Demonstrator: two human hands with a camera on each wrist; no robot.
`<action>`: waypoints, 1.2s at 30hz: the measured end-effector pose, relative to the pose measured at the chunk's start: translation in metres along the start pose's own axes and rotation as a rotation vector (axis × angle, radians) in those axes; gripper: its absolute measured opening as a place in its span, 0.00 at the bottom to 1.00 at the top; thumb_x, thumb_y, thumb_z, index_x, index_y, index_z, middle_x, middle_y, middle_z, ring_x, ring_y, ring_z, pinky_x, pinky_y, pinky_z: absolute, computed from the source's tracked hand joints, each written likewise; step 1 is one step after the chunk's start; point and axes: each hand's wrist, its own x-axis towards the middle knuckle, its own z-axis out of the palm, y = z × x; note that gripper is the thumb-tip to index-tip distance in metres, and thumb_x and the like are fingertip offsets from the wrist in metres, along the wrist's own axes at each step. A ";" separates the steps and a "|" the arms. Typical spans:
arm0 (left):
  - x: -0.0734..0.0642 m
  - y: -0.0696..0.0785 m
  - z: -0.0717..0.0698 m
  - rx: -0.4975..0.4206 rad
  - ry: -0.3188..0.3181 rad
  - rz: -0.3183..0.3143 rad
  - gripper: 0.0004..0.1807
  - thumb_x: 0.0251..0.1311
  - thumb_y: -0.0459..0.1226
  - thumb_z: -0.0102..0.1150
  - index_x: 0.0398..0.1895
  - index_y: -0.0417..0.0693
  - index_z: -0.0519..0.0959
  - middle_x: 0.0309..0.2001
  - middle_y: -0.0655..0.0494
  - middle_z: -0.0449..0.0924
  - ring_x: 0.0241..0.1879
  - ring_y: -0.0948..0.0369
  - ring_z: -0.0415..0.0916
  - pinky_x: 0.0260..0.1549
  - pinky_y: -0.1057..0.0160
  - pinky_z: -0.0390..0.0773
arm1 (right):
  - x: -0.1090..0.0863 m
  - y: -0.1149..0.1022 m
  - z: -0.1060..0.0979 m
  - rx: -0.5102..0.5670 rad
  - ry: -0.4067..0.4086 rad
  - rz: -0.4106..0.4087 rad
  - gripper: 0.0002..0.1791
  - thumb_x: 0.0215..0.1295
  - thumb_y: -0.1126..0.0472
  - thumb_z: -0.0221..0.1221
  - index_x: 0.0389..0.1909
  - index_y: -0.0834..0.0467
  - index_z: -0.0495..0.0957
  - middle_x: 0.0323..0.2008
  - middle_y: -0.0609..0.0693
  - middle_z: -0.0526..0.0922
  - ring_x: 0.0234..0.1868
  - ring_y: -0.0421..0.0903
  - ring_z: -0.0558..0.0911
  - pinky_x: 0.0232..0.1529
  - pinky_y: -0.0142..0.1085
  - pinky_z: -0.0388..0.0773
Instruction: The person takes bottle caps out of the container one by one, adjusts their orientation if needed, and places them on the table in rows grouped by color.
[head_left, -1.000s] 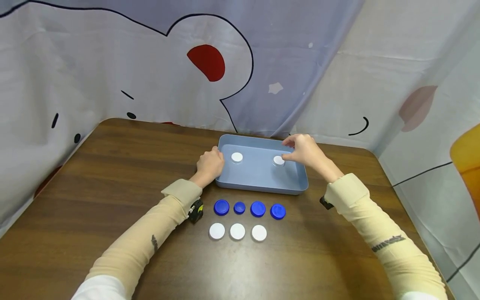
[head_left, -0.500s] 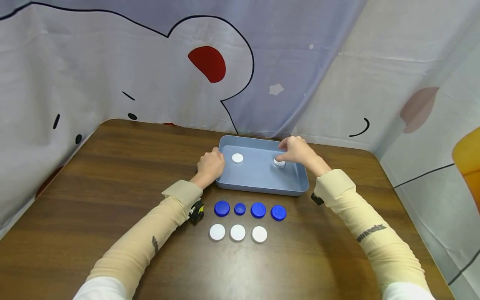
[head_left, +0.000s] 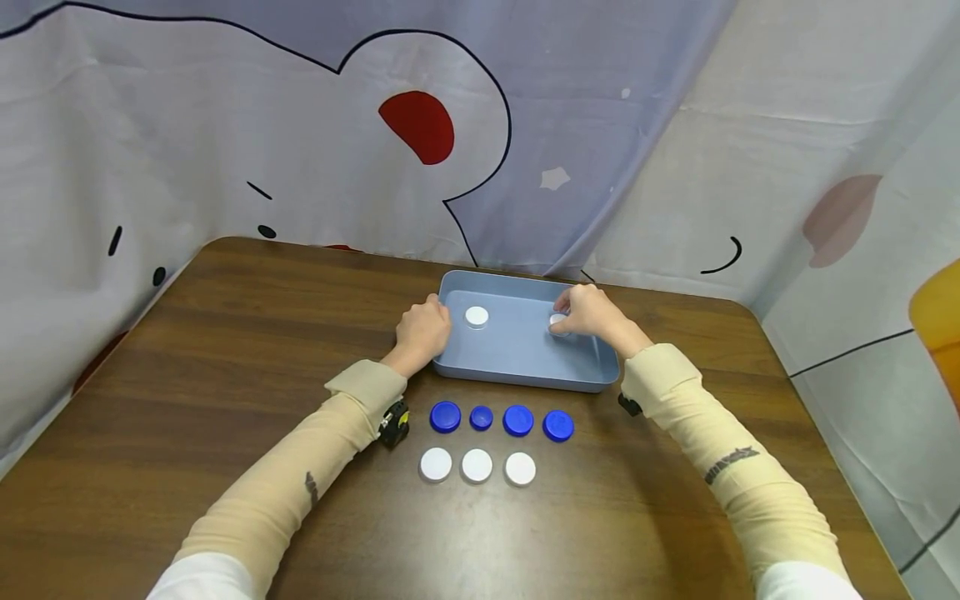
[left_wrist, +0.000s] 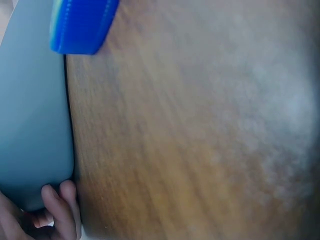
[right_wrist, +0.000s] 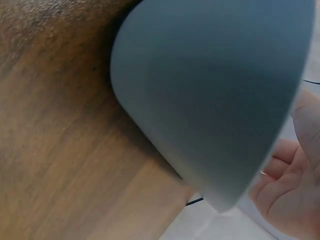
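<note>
A shallow blue-grey tray [head_left: 510, 350] lies near the table's far edge. Its left side is gripped by my left hand [head_left: 423, 329]; in the left wrist view, curled fingers [left_wrist: 62, 212] are at the tray's corner. Inside the tray, my right hand [head_left: 595, 314] pinches a white bottle cap [head_left: 557, 319] between thumb and fingers, partly covering it. A second white cap [head_left: 476, 316] lies in the tray's left half. The right wrist view mostly shows the tray's outer wall [right_wrist: 205, 90], which hides the fingertips and the cap.
In front of the tray is a row of several blue caps [head_left: 518, 420], one of them smaller. Nearer to me, three white caps [head_left: 477, 466] form another row on the wooden table [head_left: 600, 533]. A patterned curtain [head_left: 285, 125] hangs behind the table.
My right hand has moved left and down into the tray, its thumb and fingers closing around the right white cap. The left hand keeps its hold on the tray.
</note>
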 end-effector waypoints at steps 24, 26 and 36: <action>0.000 0.001 -0.001 0.002 -0.006 -0.008 0.21 0.73 0.42 0.31 0.55 0.37 0.70 0.46 0.33 0.80 0.45 0.39 0.80 0.40 0.44 0.79 | 0.002 0.002 0.005 -0.042 0.018 -0.034 0.21 0.48 0.54 0.69 0.41 0.64 0.84 0.38 0.57 0.86 0.43 0.52 0.80 0.53 0.46 0.69; 0.000 0.002 -0.001 0.000 -0.005 -0.010 0.21 0.72 0.42 0.32 0.55 0.37 0.70 0.46 0.33 0.80 0.45 0.39 0.80 0.40 0.44 0.79 | 0.002 0.002 0.006 -0.043 0.020 -0.036 0.21 0.48 0.54 0.69 0.41 0.64 0.84 0.38 0.57 0.86 0.43 0.52 0.80 0.54 0.47 0.67; 0.002 0.001 0.002 0.004 -0.006 -0.011 0.23 0.72 0.42 0.31 0.59 0.38 0.69 0.48 0.32 0.79 0.47 0.39 0.79 0.41 0.44 0.79 | 0.002 0.001 0.006 -0.053 0.021 -0.024 0.22 0.48 0.53 0.70 0.41 0.63 0.84 0.38 0.56 0.86 0.42 0.51 0.80 0.54 0.45 0.68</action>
